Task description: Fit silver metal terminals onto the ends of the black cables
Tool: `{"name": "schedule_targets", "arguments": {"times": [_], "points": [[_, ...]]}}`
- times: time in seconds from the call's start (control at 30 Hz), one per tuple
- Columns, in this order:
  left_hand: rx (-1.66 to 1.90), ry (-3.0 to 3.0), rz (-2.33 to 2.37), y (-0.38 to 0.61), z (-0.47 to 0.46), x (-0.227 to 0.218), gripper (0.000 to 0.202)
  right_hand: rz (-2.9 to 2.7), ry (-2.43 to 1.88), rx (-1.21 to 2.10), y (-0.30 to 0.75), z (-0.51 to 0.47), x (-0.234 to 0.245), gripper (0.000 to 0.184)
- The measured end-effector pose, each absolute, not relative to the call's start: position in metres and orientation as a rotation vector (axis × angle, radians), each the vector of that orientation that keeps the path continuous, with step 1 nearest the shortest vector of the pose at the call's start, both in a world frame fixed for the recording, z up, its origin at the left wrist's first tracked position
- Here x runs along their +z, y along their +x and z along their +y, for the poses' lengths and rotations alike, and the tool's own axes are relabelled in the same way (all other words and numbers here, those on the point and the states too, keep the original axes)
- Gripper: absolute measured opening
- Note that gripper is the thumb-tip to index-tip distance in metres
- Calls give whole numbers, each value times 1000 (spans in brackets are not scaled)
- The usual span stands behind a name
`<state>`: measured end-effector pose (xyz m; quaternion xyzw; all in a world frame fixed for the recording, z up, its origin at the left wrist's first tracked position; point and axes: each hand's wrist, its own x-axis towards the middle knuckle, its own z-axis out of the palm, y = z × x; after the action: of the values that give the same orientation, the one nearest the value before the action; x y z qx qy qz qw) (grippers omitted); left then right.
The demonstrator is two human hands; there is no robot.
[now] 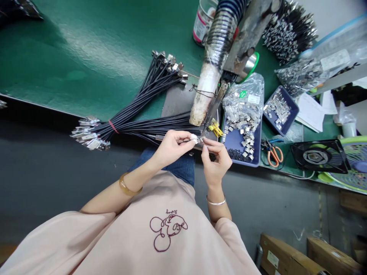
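My left hand [175, 147] pinches the end of a black cable, with something white wrapped over a fingertip. Facing it, my right hand [216, 160] is closed on a small metal connector piece [201, 139], its thumb and forefinger pressed together. The two hands almost meet beneath a soldering-iron-like metal bar [215, 109] and the pale nozzle [199, 110] of a duct. Behind my left hand, a bundle of black cables [134, 101] with metal connectors lies on the bench, tied by a red band [113, 126]. More cables run beneath the nozzle.
A blue tray [258, 152] of metal shells and small black parts stands right of my hands, a smaller tray [295, 110] beyond it. Orange-handled pliers [274, 157], a black fan [319, 156] and a yellow clip [215, 129] lie nearby. The green bench [94, 76] ends before my body.
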<state>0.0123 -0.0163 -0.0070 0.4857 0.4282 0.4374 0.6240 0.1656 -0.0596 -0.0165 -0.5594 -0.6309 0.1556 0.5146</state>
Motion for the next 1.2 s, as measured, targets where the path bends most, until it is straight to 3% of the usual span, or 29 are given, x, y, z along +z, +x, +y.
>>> {"name": "schedule_targets", "arguments": {"times": [0.2, 0.77, 1.03, 1.2], "points": [[1039, 1135, 1032, 18, -14, -7, 16, -1739, -1257, 44, 167, -55, -19, 14], [1065, 1133, 1070, 19, -12, -4, 12, -1849, -1193, -235, 165, -48, -13, 21], [1015, 1188, 1060, 17, -16, -6, 14, -1834, -1182, -161, 169, -52, -10, 20], [1057, 1335, 1080, 15, -18, 0, 14, -1622, -1338, 343, 171, -50, -4, 8]]}}
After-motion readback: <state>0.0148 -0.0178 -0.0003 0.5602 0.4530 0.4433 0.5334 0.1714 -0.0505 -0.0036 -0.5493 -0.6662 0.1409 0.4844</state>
